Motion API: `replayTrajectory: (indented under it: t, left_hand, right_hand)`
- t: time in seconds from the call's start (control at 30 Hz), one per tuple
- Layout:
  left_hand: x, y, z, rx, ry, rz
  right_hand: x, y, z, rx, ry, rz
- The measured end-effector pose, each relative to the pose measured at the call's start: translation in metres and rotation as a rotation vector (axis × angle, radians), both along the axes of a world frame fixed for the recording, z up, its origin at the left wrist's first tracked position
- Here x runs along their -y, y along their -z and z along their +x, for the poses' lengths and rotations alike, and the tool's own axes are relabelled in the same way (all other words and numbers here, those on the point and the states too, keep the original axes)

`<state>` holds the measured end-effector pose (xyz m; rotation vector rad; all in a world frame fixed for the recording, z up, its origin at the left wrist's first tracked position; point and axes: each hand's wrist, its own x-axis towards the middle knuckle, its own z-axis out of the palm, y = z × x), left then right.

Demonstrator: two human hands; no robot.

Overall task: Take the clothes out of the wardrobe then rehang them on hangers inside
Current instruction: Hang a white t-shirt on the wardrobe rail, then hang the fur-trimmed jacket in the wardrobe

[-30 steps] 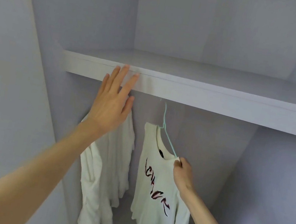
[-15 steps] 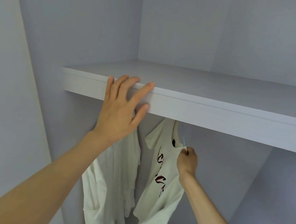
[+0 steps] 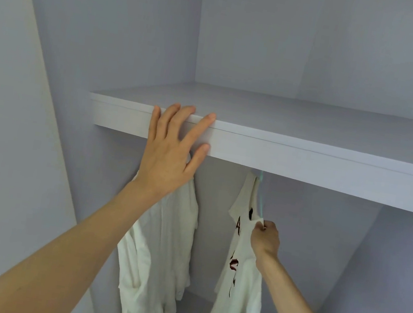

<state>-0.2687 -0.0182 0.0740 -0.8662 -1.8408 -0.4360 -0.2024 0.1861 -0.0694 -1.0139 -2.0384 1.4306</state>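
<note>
Right hand (image 3: 265, 240): fingers curled, shoulder of printed shirt (image 3: 236, 274) pinched together with pale green hanger (image 3: 260, 200); hook hidden under shelf (image 3: 307, 159). Plain white shirt (image 3: 158, 251) is hung to the left. Farther up, left hand (image 3: 173, 156) is laid flat, fingers straight, against shelf edge.

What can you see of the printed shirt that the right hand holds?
The printed shirt is white, of soft cloth, with dark red and black lettering down its front. It hangs limp below the shelf on a thin pale green hanger, turned partly edge-on to the camera. Its top, like the hanger's hook, is hidden behind the shelf edge. The right hand pinches the cloth and hanger at the shoulder. It hangs apart from the plain shirt on its left.
</note>
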Motion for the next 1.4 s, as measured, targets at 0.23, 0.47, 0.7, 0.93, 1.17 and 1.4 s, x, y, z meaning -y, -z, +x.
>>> replayTrajectory:
  t: [0.23,0.47,0.7,0.93,1.17,1.4]
  left_hand:
    - [0.013,0.001,0.028,0.167,-0.044,-0.101]
    - [0.064,0.107,0.095,0.467,-0.214,-0.087]
    - [0.158,0.19,0.208,0.697,-0.539,-0.16]
    - [0.257,0.219,0.346,0.804,-0.857,-0.079]
    - [0.356,0.243,0.512,0.872,-1.147,0.172]
    - [0.405,0.28,0.702,1.018,-1.485,0.55]
  right_hand:
    - [-0.003,-0.006,0.029,0.203,-0.227,0.291]
    - [0.05,-0.004,0.088,0.175,-0.507,0.926]
    - [0.141,0.015,0.139,0.073,-0.949,1.042]
    - [0.261,0.036,0.194,-0.112,-1.314,1.118]
    - [0.394,0.058,0.297,-0.337,-1.566,1.142]
    - [0.524,0.096,0.438,-0.445,-1.907,1.118]
